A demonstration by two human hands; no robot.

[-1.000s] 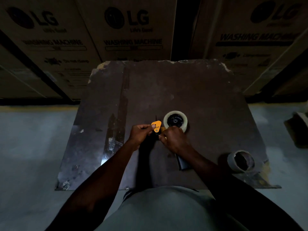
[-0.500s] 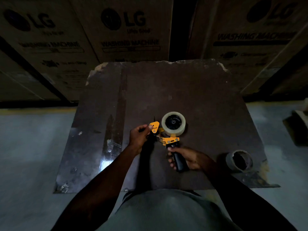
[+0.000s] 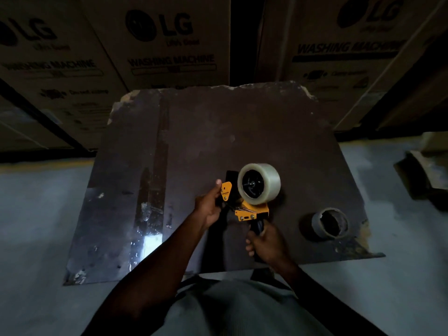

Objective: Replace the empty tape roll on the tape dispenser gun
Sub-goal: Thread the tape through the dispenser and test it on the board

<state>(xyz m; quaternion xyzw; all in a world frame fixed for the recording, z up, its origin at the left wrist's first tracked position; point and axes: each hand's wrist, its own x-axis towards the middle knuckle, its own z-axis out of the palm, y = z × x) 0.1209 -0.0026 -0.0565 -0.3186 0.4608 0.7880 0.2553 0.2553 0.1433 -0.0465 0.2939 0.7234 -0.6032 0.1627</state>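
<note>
Right hand (image 3: 265,243) wraps the black handle of the tape gun (image 3: 252,212), held up over the board (image 3: 242,132); handle runs toward the person, full tape roll (image 3: 260,184) on the hub at the far end. Left hand (image 3: 209,206) pinches the orange flap (image 3: 226,187) just left of the roll, so it's the nearer hand for threading, prob. next. Empty core (image 3: 331,223) lies on the board, well apart to the right.

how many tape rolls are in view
2: a clear full roll mounted on the dispenser gun, and an empty core lying on the board to its right.
</note>
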